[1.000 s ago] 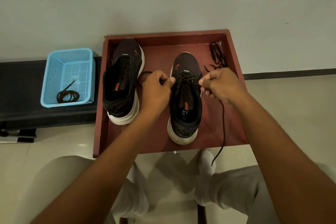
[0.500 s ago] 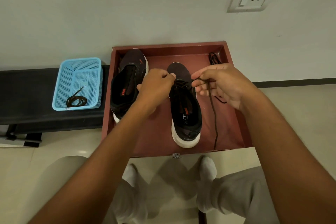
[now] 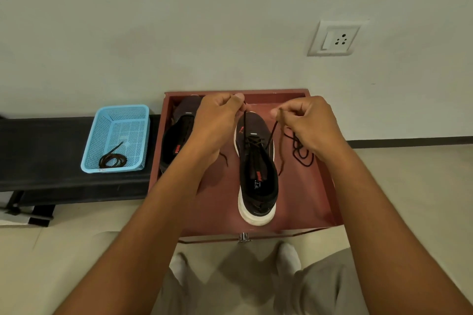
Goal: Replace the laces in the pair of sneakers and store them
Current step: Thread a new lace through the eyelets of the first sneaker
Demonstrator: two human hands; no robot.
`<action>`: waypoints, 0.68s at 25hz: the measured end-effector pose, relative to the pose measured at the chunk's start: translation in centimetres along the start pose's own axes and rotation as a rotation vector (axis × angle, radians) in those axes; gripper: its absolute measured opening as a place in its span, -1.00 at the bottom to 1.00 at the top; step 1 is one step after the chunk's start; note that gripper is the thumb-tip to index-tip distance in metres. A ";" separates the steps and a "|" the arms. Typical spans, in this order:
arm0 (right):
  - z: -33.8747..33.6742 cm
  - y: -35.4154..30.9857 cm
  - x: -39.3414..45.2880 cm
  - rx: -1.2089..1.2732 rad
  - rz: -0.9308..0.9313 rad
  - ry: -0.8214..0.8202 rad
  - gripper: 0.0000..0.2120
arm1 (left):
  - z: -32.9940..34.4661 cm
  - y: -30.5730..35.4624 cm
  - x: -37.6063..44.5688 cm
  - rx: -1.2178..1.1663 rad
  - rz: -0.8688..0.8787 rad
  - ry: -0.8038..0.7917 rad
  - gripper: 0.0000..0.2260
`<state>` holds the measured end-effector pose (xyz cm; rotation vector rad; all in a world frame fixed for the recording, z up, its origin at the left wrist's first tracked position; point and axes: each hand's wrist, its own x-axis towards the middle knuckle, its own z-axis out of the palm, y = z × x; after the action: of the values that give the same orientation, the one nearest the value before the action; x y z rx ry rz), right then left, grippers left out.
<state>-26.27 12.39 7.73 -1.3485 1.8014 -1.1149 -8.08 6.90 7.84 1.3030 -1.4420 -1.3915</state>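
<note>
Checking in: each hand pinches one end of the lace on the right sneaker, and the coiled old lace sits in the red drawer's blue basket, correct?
Not quite. The blue basket holding the coiled lace sits on the black bench beside the red drawer, not in it, as the head view shows. The left hand and right hand do each pinch a lace end above the right sneaker.

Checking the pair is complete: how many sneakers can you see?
2. Both stand in the red drawer: one sneaker in the middle, being laced, the other sneaker at its left side, partly behind the left hand.
</note>
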 end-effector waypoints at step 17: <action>-0.8 -6.5 1.5 0.361 -0.112 0.185 -0.79 | -0.1 3.8 0.2 -0.009 0.185 0.176 -0.73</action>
<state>-24.56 10.37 13.87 -1.1704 1.5629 -1.5842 -8.65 6.28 11.53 1.2208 -1.3964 -1.1331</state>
